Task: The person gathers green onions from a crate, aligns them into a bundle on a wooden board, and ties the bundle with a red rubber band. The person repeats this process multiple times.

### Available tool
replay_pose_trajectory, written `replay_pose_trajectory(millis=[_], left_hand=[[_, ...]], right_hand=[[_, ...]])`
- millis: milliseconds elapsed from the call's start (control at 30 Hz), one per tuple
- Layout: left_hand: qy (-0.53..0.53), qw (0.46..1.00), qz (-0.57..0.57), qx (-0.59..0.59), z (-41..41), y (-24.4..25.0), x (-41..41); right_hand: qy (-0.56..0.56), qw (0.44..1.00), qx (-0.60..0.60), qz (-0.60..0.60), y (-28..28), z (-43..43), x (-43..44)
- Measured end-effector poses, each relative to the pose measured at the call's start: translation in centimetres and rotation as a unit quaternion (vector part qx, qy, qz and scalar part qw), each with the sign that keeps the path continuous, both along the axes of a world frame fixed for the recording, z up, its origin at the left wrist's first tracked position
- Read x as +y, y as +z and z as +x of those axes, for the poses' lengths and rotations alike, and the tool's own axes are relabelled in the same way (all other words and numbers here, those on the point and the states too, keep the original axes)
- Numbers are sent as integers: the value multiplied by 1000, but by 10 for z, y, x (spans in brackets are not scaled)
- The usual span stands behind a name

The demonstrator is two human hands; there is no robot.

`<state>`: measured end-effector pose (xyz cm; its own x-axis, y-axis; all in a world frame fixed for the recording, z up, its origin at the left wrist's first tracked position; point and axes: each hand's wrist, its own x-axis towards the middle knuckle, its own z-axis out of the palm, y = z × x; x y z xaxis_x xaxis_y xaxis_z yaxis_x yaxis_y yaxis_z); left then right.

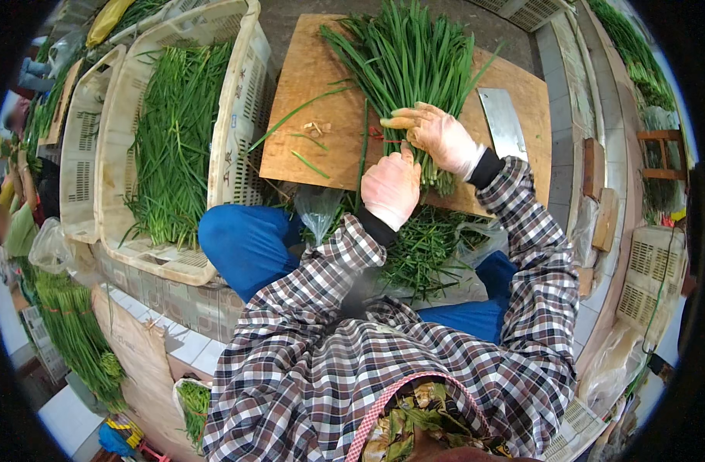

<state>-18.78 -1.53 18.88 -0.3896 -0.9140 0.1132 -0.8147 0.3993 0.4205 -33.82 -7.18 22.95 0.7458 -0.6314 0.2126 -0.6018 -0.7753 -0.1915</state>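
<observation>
A thick bundle of garlic chives [410, 63] lies on a wooden board [306, 69], leaf tips pointing away from me and cut stem ends towards me. A thin red tie [392, 140] crosses its stems. In a thin pale glove, my left hand [390, 187] is closed over the lower stems, a fingertip reaching up to the tie. My right hand [443, 140], also gloved, grips the bundle from the right just above, some fingers stretched across the leaves. The two hands meet at the tie; their fingertips partly hide it. To the right rests a cleaver blade [502, 121].
Left of the board stands a plastic crate [237, 110] full of loose chives [176, 144]. Chive trimmings [424, 248] lie on plastic below the board, between my knees. Tied chive bundles [69, 323] lie at far left, near other people. Wooden blocks [594, 167] line the right side.
</observation>
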Motion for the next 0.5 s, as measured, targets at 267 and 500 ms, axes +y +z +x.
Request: replay_pose_trajectory(millis=[267,500], left_hand=[[69,984,47,158,52,-7,-31],[6,999,1,52,75,-41,-44]], right_hand=[[-98,952,-190,218,-6,-5,1],[-131,931,-237,244,-10,-5,3]])
